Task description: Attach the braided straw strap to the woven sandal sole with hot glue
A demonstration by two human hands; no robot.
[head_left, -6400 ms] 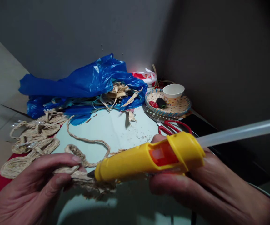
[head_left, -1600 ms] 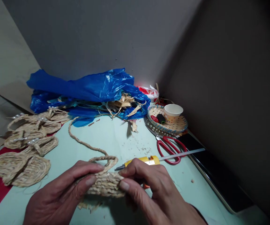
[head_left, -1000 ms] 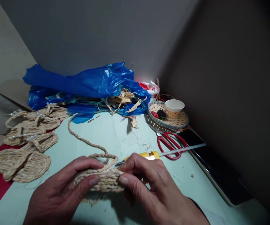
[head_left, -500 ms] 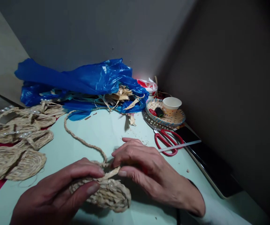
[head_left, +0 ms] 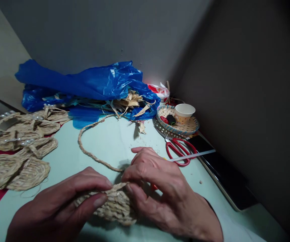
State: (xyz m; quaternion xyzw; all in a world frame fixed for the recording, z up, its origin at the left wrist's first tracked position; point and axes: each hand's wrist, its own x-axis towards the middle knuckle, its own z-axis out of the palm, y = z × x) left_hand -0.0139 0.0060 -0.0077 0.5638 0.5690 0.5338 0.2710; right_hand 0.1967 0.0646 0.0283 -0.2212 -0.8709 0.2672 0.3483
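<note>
Low in the middle lies a coiled piece of woven straw (head_left: 117,210), partly covered by both hands. My left hand (head_left: 61,198) pinches its left side between thumb and fingers. At the upper right edge of the piece, the thumb and forefinger of my right hand (head_left: 165,193) grip a pale straw strand (head_left: 118,187). A twisted straw cord (head_left: 92,156) runs from under my right fingers toward the back of the table in a curve. The tips of the right fingers partly hide where cord and piece meet.
Straw slipper-like pieces with beads (head_left: 24,168) lie at left on red cloth. Behind is a blue plastic bag (head_left: 84,80) with dry straw (head_left: 132,99). At right are a woven basket (head_left: 160,122) holding a paper cup (head_left: 184,111), red-handled scissors (head_left: 168,151) and a dark tablet (head_left: 230,181).
My right hand has moved slightly in over the woven piece and tilted downward, its fingers closing on the strand. The cord has shifted to the right, its near end now under my right hand.
</note>
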